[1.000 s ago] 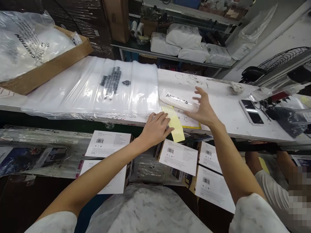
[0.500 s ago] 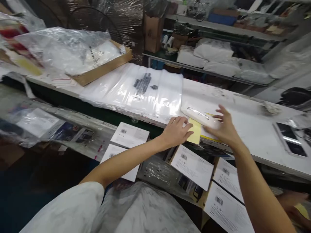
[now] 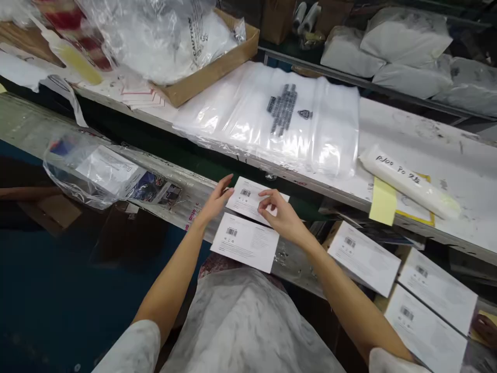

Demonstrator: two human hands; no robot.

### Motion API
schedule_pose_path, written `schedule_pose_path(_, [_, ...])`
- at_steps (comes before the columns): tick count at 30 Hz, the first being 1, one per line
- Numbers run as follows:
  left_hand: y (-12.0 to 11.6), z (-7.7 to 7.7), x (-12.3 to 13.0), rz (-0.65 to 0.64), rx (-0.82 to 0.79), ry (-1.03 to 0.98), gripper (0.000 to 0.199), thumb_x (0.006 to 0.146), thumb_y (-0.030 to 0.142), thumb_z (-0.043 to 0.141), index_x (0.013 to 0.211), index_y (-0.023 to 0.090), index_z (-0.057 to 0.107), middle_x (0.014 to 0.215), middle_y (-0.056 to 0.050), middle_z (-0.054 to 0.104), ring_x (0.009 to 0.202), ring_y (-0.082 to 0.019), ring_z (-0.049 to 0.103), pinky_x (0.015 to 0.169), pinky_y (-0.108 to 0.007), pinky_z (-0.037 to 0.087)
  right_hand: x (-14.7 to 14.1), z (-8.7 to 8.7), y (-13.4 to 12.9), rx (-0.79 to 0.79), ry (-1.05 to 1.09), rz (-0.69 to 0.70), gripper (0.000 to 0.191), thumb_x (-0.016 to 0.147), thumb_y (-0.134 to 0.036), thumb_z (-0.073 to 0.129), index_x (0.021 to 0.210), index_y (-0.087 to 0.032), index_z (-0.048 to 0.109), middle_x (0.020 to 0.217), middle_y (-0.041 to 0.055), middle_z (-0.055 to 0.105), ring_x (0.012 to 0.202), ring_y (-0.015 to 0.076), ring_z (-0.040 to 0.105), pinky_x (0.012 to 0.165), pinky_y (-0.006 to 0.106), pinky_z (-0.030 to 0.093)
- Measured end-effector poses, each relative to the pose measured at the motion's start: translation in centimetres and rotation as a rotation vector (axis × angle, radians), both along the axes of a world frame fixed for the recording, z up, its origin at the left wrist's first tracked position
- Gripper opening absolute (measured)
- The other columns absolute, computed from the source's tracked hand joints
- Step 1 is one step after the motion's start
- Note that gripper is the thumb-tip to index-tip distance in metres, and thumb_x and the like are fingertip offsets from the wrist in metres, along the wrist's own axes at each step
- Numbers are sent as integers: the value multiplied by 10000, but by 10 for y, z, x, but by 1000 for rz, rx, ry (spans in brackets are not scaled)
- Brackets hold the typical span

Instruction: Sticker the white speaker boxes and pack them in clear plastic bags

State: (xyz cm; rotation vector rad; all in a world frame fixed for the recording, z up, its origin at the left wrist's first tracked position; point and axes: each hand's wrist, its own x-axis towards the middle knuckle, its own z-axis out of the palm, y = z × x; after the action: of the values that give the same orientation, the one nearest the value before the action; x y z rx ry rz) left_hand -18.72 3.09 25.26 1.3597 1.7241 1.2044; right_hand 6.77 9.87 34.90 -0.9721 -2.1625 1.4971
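Observation:
Two white boxes with printed barcodes lie one behind the other in front of me: the far white box and the near white box. My left hand is at the left edge of the far box, fingers stretched out and thumb apart. Over that box's right part is my right hand, its thumb and index finger pinched together. Anything small between those fingertips cannot be made out. A yellow paper pad hangs over the bench edge, partly under a white wrapped roll with handwriting on it.
More white boxes stand to the right on the lower ledge. Printed clear plastic bags cover the bench, beside a cardboard tray of bags. At left lies a plastic-wrapped package. Another person's hand shows at the right edge.
Both hands have left the yellow pad and moved left to the far white box. The right fingers, spread before, are now pinched. My view has turned left and down.

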Motion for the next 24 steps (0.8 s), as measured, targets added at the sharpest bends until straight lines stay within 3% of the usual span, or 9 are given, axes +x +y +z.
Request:
schedule_pose_path(3, [25,-16,7,-139,-7,-147,670,1010,517,557,1606,241,422,1710,-156,425,1571,-284,437,1207,-443,462,-31,-27,6,91,-91,-5,305,920,-217,566,1221,-250,530,968,38,718,937,242,678,869,422,517])
schedule_pose_path(6, [38,-25,15,-178,-19,-310,621,969,456,597,1539,232,494,1592,-138,561,1417,-277,592,1126,-414,522,-41,-31,7,169,-165,-39,262,938,-231,548,1199,-248,532,974,50,713,958,260,678,872,422,522])
schedule_pose_path(9, [37,-31,21,-133,-14,-448,543,934,380,616,1447,212,554,1414,-112,674,1226,-265,684,1034,-413,571,-45,-26,2,189,-228,-67,252,937,-219,551,1184,-254,514,950,46,714,921,257,678,855,412,526])
schedule_pose_path(16, [34,-34,22,-120,28,-464,482,926,312,630,1400,242,578,1505,-89,607,1379,-283,585,1143,-444,498,-54,-25,-7,303,-310,-93,261,925,-159,535,1157,-266,486,954,49,698,934,264,680,864,422,536])
schedule_pose_path(24, [35,-34,23,-117,51,-386,467,941,261,597,1408,252,580,1498,-86,613,1395,-288,569,1176,-470,467,-59,-30,-19,327,-317,-215,232,926,-183,550,1130,-273,484,950,54,697,909,274,688,851,450,559])
